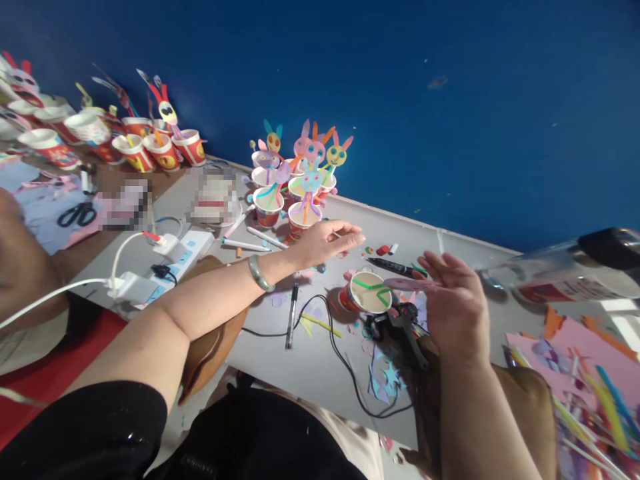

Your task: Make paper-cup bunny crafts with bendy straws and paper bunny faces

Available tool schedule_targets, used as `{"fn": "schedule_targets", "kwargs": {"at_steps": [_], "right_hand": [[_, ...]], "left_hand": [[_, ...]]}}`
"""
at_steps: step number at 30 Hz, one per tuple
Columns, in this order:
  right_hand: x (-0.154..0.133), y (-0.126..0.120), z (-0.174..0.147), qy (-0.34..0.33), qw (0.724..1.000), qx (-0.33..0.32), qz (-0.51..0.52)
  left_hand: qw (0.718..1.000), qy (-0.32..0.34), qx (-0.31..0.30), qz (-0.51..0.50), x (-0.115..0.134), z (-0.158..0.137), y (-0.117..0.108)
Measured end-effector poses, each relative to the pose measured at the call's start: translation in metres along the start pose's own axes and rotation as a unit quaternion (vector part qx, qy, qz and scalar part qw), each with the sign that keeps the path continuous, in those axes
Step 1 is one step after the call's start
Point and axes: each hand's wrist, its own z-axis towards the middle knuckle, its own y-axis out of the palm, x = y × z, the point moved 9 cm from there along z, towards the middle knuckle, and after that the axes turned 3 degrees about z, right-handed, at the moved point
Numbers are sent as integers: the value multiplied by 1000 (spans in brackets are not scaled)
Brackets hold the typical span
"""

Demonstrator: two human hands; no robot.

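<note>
My left hand (330, 243), with a bangle at the wrist, reaches over the table just in front of the decorated cups. Its fingers are drawn together in a pinch; what they hold, if anything, is too small to tell. My right hand (456, 300) has a pink paper cutout (407, 285) between thumb and fingers, its tip over the rim of a red and white paper cup (353, 301). Bent green strips (370, 285) lie inside that cup. A black marker (393, 267) lies behind it, and a black glue gun (407, 337) beside it, under my right hand.
Paper cups with animal faces (269, 208) stand against the blue wall, more (187, 148) at far left. A power strip (187, 257), pen (292, 317) and black cable (345, 357) lie on the table. A clear bottle (565, 280) and coloured paper (575, 353) are right; another person's arm (17, 247) is left.
</note>
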Motion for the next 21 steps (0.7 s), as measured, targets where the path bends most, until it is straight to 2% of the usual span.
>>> {"fn": "schedule_targets", "kwargs": {"at_steps": [2,5,7,9,14,16,21], "right_hand": [[3,10,-4,8,996,-75,-54],[8,22,-14,20,977,-169,-126],[11,29,-18,23,965,-206,-163],[8,34,-20,-1,953,-224,-202],[0,44,-22,-89,917,-263,-287],[-2,45,-22,-98,911,-271,-296],[-3,46,-24,-96,903,-288,-305]], "left_hand": [[998,-13,-64,-19,-3,-2,12],[987,-25,-158,13,-14,-6,29],[976,-46,-206,52,-29,-10,38],[968,-70,-230,67,-43,-12,42],[963,-76,-239,93,-45,-13,40],[954,-72,-258,133,-37,-13,39],[956,-39,-234,175,-20,-8,31]]}}
